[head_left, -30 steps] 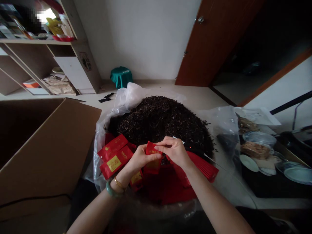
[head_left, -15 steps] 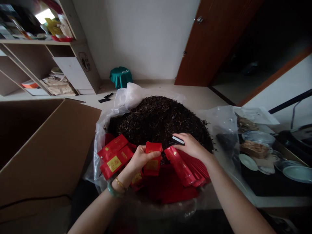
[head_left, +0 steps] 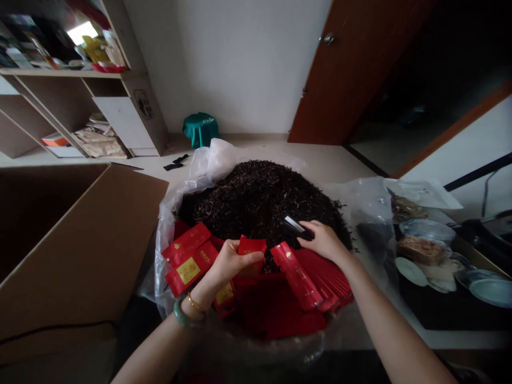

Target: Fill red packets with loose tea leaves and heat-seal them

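My left hand [head_left: 231, 261] is closed on a small red packet [head_left: 253, 245], its thumb pressed across the front. In my right hand [head_left: 326, 241] is a small black object with a white strip [head_left: 295, 223]; its exact kind I cannot make out. Both hands are over the near side of a large heap of dark, twisted dried leaves [head_left: 268, 194], which look like tea. Beneath the right hand lies a fanned row of flat red packets [head_left: 298, 277]. Left of my left hand, several red packets with gold labels [head_left: 190, 269] overlap.
Clear plastic sheeting [head_left: 166, 229] surrounds the heap. A large open cardboard box [head_left: 120, 213] stands at the left. On the right, a black tray [head_left: 452, 314] carries bowls and dishes. A green-covered bin [head_left: 201, 129] is by the wall, near a wooden door [head_left: 344, 80].
My right hand has shifted slightly right with the black object, which now points more steeply up. The packet in my left hand has tilted, showing less of its lower front.
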Tool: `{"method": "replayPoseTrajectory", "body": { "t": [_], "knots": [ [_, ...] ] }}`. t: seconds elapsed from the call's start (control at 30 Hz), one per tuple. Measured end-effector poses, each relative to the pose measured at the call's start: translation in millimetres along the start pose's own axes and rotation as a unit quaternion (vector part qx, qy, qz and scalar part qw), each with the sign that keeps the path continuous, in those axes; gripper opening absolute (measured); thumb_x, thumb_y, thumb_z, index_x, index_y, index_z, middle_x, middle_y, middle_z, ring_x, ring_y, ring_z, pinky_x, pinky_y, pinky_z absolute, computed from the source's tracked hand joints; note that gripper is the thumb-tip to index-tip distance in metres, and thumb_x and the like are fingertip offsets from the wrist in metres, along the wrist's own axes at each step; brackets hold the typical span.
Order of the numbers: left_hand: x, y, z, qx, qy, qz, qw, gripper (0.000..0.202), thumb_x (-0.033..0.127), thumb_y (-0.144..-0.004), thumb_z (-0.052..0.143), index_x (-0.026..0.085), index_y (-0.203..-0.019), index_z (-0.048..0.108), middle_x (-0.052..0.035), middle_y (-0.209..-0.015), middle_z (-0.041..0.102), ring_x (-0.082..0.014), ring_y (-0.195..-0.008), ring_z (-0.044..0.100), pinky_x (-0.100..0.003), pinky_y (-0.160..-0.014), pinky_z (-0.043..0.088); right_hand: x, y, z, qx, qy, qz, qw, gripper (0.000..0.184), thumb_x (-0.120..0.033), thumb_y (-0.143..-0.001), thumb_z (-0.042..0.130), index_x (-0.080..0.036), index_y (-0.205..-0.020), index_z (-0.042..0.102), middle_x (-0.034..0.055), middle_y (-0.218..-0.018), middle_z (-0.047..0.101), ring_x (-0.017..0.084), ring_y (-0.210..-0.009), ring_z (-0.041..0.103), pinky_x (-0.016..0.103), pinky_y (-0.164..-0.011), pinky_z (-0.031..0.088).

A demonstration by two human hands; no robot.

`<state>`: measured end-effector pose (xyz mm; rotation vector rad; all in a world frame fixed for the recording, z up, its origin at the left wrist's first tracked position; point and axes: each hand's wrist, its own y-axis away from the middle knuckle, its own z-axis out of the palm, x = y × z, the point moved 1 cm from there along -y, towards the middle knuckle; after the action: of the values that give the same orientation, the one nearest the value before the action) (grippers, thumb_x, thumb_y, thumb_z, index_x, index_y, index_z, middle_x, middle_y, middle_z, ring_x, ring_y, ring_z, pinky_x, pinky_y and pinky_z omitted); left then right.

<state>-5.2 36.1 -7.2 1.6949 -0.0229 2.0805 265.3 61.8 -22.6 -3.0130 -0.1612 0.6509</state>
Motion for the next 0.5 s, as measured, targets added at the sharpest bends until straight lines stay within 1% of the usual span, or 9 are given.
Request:
{"method": "replayPoseTrajectory", "body": {
  "t": [0.07,0.13,0.2,0.27,0.33,0.4,0.5],
  "knots": [
    [-1,0,0.7,-0.005,-0.012,0.008,1.000,0.042,0.046,-0.050,0.086,0.011,-0.068,0.073,-0.0041,-0.062,0.068,-0.0140,-0.054,0.059,-0.023,-0.052,0.044,-10,3,-15,0.012,-0.096,-0.033,0.995,0.044,-0.029,-0.074,0.065,-0.017,-0.117,0.064,0.0095,-0.105,0.066,0.023,-0.093,0.064,0.032,-0.080,0.051],
    [-2,1,2.0,-0.006,-0.021,0.017,1.000,0.042,0.047,-0.049,0.086,0.011,-0.066,0.072,-0.0027,-0.059,0.066,-0.0125,-0.052,0.056,-0.022,-0.050,0.042,-31,8,-30,-0.021,-0.162,-0.087,0.983,0.048,-0.033,-0.073,0.068,-0.018,-0.119,0.064,0.0080,-0.105,0.065,0.021,-0.091,0.064,0.031,-0.077,0.052],
    [-1,2,3.3,-0.013,-0.031,0.018,0.999,0.041,0.047,-0.050,0.085,0.011,-0.062,0.071,-0.0015,-0.055,0.064,-0.0103,-0.049,0.051,-0.021,-0.047,0.040,-58,13,-40,-0.068,-0.197,-0.142,0.968,0.047,-0.033,-0.071,0.071,-0.020,-0.116,0.065,0.0062,-0.100,0.065,0.019,-0.086,0.064,0.029,-0.073,0.053],
    [0,3,4.2,-0.030,-0.043,0.019,0.998,0.040,0.047,-0.052,0.084,0.011,-0.064,0.072,-0.0014,-0.055,0.063,-0.0095,-0.048,0.050,-0.021,-0.047,0.039,-83,17,-45,-0.083,-0.198,-0.171,0.962,0.046,-0.029,-0.069,0.073,-0.019,-0.113,0.067,0.0057,-0.097,0.065,0.018,-0.083,0.064,0.028,-0.073,0.053],
    [1,3,4.3,-0.038,-0.054,0.036,0.997,0.039,0.045,-0.054,0.084,0.011,-0.070,0.074,-0.0023,-0.059,0.066,-0.0109,-0.052,0.052,-0.022,-0.051,0.042,-102,19,-46,-0.088,-0.187,-0.190,0.960,0.045,-0.024,-0.068,0.073,-0.020,-0.112,0.067,0.0055,-0.096,0.066,0.019,-0.085,0.064,0.029,-0.076,0.052],
    [3,3,4.1,-0.034,-0.066,0.060,0.995,0.037,0.042,-0.054,0.084,0.012,-0.074,0.076,-0.0033,-0.065,0.069,-0.0134,-0.057,0.056,-0.023,-0.056,0.045,-113,20,-44,-0.093,-0.179,-0.202,0.958,0.043,-0.021,-0.069,0.072,-0.020,-0.112,0.067,0.0054,-0.096,0.067,0.019,-0.087,0.064,0.030,-0.078,0.052],
    [4,4,4.2,-0.028,-0.077,0.083,0.993,0.033,0.037,-0.056,0.084,0.013,-0.075,0.075,-0.0040,-0.072,0.071,-0.0154,-0.065,0.059,-0.025,-0.062,0.048,-119,20,-43,-0.096,-0.173,-0.209,0.958,0.035,-0.020,-0.074,0.069,-0.019,-0.109,0.069,0.0058,-0.093,0.067,0.019,-0.085,0.065,0.029,-0.078,0.051]
  ]
}}
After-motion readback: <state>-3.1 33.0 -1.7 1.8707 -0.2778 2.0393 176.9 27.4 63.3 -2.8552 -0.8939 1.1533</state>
